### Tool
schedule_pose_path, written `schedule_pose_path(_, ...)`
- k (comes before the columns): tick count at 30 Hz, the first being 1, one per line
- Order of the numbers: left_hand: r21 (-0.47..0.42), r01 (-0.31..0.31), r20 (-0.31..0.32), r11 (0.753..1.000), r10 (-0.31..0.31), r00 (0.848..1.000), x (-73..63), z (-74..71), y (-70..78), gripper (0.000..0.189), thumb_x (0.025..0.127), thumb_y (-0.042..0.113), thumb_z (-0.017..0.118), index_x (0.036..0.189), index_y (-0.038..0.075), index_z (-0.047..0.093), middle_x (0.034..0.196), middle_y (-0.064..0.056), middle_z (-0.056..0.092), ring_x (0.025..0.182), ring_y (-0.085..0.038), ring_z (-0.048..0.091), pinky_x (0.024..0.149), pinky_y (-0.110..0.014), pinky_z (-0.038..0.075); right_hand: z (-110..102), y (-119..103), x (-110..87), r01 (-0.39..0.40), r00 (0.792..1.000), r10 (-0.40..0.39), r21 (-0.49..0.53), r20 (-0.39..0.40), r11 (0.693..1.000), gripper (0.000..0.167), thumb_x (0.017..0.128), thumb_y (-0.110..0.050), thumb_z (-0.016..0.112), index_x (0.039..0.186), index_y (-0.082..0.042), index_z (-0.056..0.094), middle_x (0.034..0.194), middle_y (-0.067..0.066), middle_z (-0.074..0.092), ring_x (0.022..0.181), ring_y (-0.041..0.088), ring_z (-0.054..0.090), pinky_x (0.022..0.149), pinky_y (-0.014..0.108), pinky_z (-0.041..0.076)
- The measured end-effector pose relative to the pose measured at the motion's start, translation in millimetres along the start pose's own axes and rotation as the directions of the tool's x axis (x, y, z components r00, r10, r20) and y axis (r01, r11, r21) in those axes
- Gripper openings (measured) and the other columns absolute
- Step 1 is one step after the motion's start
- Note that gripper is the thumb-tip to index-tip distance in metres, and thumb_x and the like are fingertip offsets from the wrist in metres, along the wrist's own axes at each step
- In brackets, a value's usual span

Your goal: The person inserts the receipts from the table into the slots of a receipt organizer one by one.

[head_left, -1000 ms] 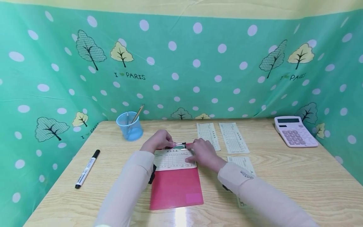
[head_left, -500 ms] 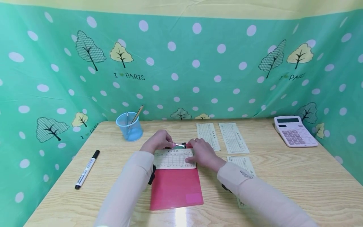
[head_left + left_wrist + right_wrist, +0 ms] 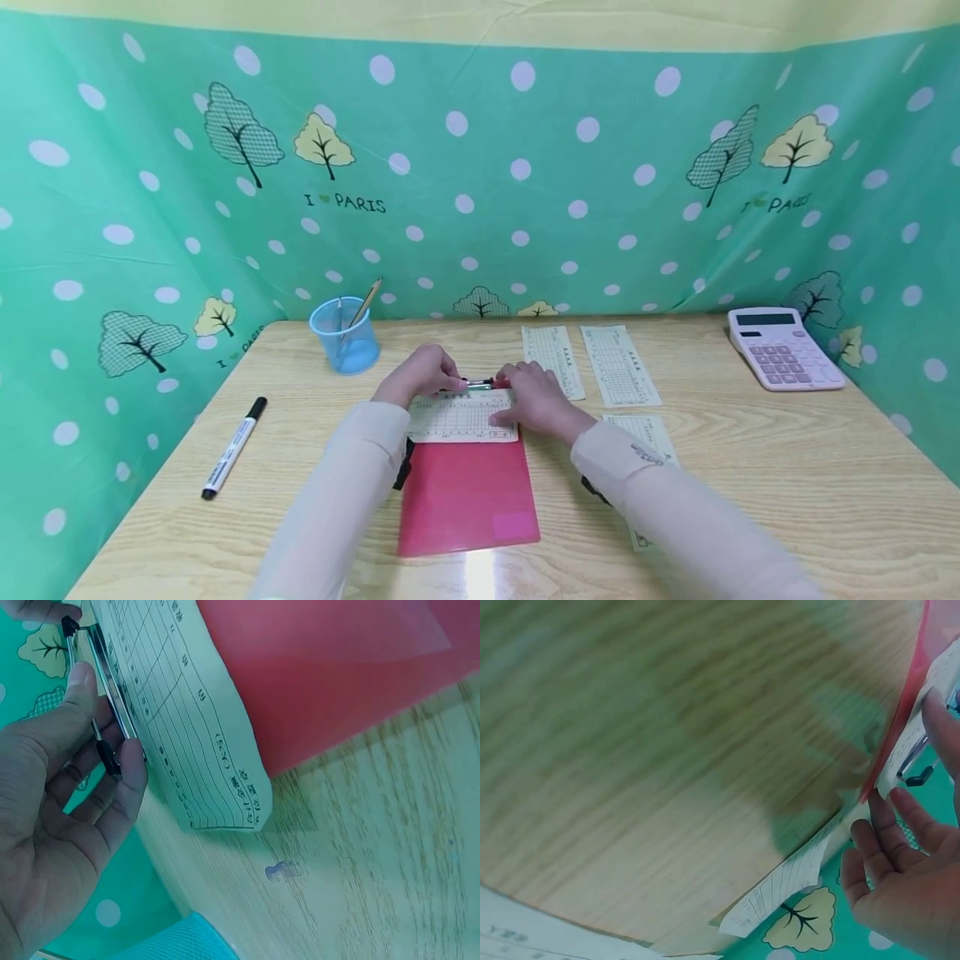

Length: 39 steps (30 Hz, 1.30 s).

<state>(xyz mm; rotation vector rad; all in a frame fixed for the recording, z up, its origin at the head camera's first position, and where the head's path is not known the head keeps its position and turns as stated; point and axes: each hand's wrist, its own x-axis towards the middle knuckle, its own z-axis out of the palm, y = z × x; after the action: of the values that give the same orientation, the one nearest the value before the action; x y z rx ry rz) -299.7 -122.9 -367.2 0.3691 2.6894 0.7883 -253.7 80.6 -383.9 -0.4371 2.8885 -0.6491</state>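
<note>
Printed slip is laid crosswise on the red clipboard's upper part, between both hands; metal clip pinched by left hand, slip's right end held by right hand.

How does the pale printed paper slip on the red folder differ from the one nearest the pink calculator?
The pale printed paper slip on the flat red folder lies with its long side left to right; the other pale slip, nearest the pink calculator, runs lengthwise front to back, slightly slanted. The right hand touches the folder slip; the calculator-side slip lies untouched on the wooden table. Both bear printed grids.
</note>
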Motion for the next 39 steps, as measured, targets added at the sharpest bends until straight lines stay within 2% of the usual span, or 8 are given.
schedule_pose_path(4, -0.009, 0.012, -0.001, 1.0, -0.012, 1.0, -0.1, 0.5, 1.0, 0.013, 0.092, 0.016, 0.078, 0.084, 0.005, 0.079, 0.077, 0.0, 0.066, 0.071, -0.012, 0.055, 0.064, -0.025, 0.051, -0.7, -0.6, 3.0, 0.005, 1.0, -0.006, -0.036, -0.011, 0.999, 0.07, 0.079, -0.039, 0.088, 0.136, -0.009, 0.06, 0.13, 0.009, 0.06, 0.122, 0.03, 0.05, 0.107, 0.049, 0.035)
schedule_pose_path(9, 0.023, 0.002, -0.01, 1.0, -0.001, 1.0, -1.9, 0.6, 1.9, 0.014, 0.091, 0.018, 0.079, 0.083, 0.007, 0.079, 0.077, 0.001, 0.068, 0.071, -0.012, 0.057, 0.064, -0.026, 0.052, -0.6, -0.9, 7.0, 0.009, 1.0, -0.011, -0.065, -0.018, 0.998, 0.07, 0.079, -0.041, 0.087, 0.136, -0.011, 0.06, 0.127, 0.007, 0.061, 0.12, 0.028, 0.05, 0.105, 0.047, 0.036)
schedule_pose_path(19, 0.014, -0.003, -0.025, 1.0, 0.003, 1.0, -0.8, 3.9, 1.1, 0.014, 0.091, 0.018, 0.079, 0.083, 0.007, 0.079, 0.08, 0.0, 0.068, 0.073, -0.013, 0.057, 0.064, -0.027, 0.052, -1.4, 0.6, 10.6, 0.004, 1.0, -0.004, -0.059, -0.001, 0.998, 0.069, 0.08, -0.04, 0.087, 0.136, -0.012, 0.06, 0.128, 0.009, 0.061, 0.121, 0.029, 0.052, 0.105, 0.048, 0.037)
schedule_pose_path(27, 0.004, 0.015, -0.027, 1.0, -0.015, 1.0, -2.5, 4.5, 0.6, 0.012, 0.091, 0.017, 0.078, 0.088, 0.006, 0.079, 0.083, -0.001, 0.069, 0.071, -0.014, 0.057, 0.066, -0.029, 0.053, -3.9, -0.1, 10.9, 0.002, 1.0, -0.002, -0.04, 0.002, 0.999, 0.07, 0.079, -0.039, 0.088, 0.135, -0.008, 0.06, 0.119, 0.008, 0.067, 0.115, 0.028, 0.06, 0.102, 0.048, 0.042)
schedule_pose_path(34, 0.003, 0.001, -0.04, 1.0, -0.001, 0.999, -3.6, 6.4, -0.1, 0.012, 0.091, 0.016, 0.079, 0.088, 0.005, 0.078, 0.082, -0.002, 0.069, 0.067, -0.015, 0.059, 0.065, -0.029, 0.052, -3.4, -1.5, 9.9, 0.011, 1.0, -0.011, -0.057, 0.01, 0.998, 0.069, 0.08, -0.04, 0.087, 0.135, -0.008, 0.06, 0.13, 0.01, 0.062, 0.124, 0.03, 0.056, 0.106, 0.048, 0.04)
schedule_pose_path(39, -0.004, -0.005, -0.052, 1.0, 0.005, 0.999, -5.1, 7.3, 0.9, 0.011, 0.09, 0.014, 0.079, 0.086, 0.004, 0.077, 0.079, -0.002, 0.067, 0.065, -0.014, 0.056, 0.063, -0.028, 0.05, -4.0, -0.6, 10.0, 0.016, 1.0, -0.016, -0.063, 0.006, 0.998, 0.069, 0.08, -0.041, 0.087, 0.135, -0.008, 0.06, 0.128, 0.009, 0.063, 0.122, 0.028, 0.057, 0.106, 0.048, 0.04)
